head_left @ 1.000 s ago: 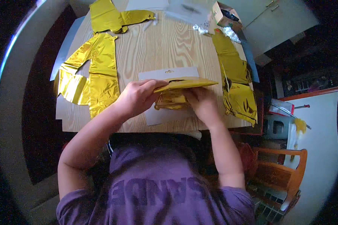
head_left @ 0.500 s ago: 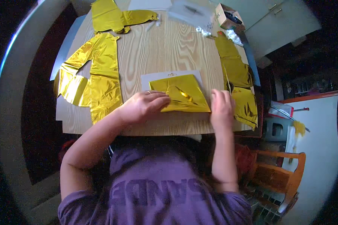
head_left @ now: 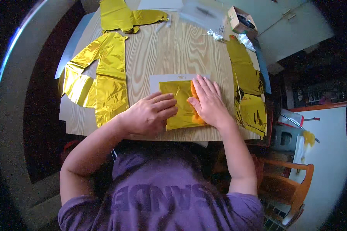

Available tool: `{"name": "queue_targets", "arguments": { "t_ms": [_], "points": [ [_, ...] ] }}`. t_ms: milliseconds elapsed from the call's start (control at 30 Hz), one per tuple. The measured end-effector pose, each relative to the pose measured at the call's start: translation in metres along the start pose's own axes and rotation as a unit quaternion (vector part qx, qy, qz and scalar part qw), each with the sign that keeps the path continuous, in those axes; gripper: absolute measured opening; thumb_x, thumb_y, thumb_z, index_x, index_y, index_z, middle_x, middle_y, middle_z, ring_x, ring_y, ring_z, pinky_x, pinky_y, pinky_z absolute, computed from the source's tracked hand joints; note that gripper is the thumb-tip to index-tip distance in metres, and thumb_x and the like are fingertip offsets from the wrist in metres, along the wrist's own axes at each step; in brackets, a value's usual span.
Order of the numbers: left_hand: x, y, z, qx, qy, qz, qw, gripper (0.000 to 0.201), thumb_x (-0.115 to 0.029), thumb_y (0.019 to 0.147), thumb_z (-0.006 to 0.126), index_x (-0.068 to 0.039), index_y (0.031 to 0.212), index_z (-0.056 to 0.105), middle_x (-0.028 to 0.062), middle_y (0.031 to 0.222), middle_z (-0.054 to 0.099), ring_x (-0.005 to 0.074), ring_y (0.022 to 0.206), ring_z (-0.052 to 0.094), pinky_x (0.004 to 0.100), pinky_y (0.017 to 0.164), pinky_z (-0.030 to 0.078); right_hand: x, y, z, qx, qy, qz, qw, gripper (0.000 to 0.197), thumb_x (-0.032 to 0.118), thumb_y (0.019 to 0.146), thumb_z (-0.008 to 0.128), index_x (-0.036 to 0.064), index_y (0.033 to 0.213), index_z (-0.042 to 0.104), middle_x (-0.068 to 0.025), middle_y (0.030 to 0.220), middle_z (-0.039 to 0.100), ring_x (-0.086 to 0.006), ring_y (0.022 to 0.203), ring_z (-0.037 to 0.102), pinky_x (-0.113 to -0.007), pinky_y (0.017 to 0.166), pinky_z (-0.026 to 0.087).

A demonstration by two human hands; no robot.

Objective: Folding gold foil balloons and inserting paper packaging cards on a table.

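A folded gold foil balloon (head_left: pixel 181 104) lies flat on a white card (head_left: pixel 155 80) near the front edge of the wooden table (head_left: pixel 169 46). My left hand (head_left: pixel 152 112) rests palm down on the foil's left part, a ring on one finger. My right hand (head_left: pixel 207 101) lies flat on its right part, fingers spread and pointing away from me. Both hands press on the foil; neither grips it.
More gold foil balloons lie around: a large one at the left (head_left: pixel 98 73), one at the far left corner (head_left: pixel 129 16), a long one along the right edge (head_left: pixel 247 82). A small open box (head_left: pixel 241 20) and clear plastic bags (head_left: pixel 204 12) sit at the far side. An orange wooden chair (head_left: pixel 293 181) stands at the right.
The foil was held up off the table by both hands, then laid flat on the card. My right hand moved from beside it onto its right part.
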State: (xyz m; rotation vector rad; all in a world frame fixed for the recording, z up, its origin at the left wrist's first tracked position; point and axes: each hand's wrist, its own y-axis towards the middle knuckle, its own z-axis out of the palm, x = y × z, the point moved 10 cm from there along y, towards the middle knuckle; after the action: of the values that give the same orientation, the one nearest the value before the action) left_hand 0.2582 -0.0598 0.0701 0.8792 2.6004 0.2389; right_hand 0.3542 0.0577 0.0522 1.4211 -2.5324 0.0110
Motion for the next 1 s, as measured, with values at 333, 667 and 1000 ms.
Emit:
{"name": "queue_targets", "arguments": {
  "t_ms": [333, 667, 1000],
  "points": [
    [0.041, 0.020, 0.011, -0.051, 0.040, -0.210, 0.976, 0.079, -0.048, 0.093, 0.058, 0.004, 0.148, 0.032, 0.0268, 0.154, 0.032, 0.0429, 0.145, 0.028, 0.0524, 0.120, 0.020, 0.000, -0.007, 0.013, -0.018, -0.017, 0.074, 0.997, 0.074, 0.043, 0.099, 0.049, -0.0051, 0.151, 0.027, -0.0258, 0.158, 0.025, -0.0388, 0.148, 0.022, -0.058, 0.120, 0.008],
    [0.100, 0.007, -0.014, -0.072, -0.118, -0.210, 0.968, 0.066, -0.024, 0.094, 0.060, -0.004, 0.151, 0.033, 0.0202, 0.148, 0.045, 0.0366, 0.139, 0.040, 0.0444, 0.116, 0.031, -0.004, -0.002, 0.014, -0.033, -0.005, 0.123, 0.992, 0.076, 0.045, 0.098, 0.049, -0.0069, 0.150, 0.026, -0.0272, 0.158, 0.024, -0.0433, 0.147, 0.021, -0.059, 0.119, 0.010],
    [0.037, 0.036, -0.013, -0.075, 0.038, -0.199, 0.976, 0.070, -0.042, 0.096, 0.055, 0.000, 0.148, 0.036, 0.0224, 0.153, 0.036, 0.0410, 0.144, 0.029, 0.0509, 0.118, 0.025, -0.002, 0.001, 0.018, -0.027, 0.002, 0.122, 0.992, 0.077, 0.043, 0.098, 0.051, -0.0062, 0.151, 0.025, -0.0274, 0.159, 0.022, -0.0433, 0.148, 0.019, -0.060, 0.118, 0.009]
  ]
}}
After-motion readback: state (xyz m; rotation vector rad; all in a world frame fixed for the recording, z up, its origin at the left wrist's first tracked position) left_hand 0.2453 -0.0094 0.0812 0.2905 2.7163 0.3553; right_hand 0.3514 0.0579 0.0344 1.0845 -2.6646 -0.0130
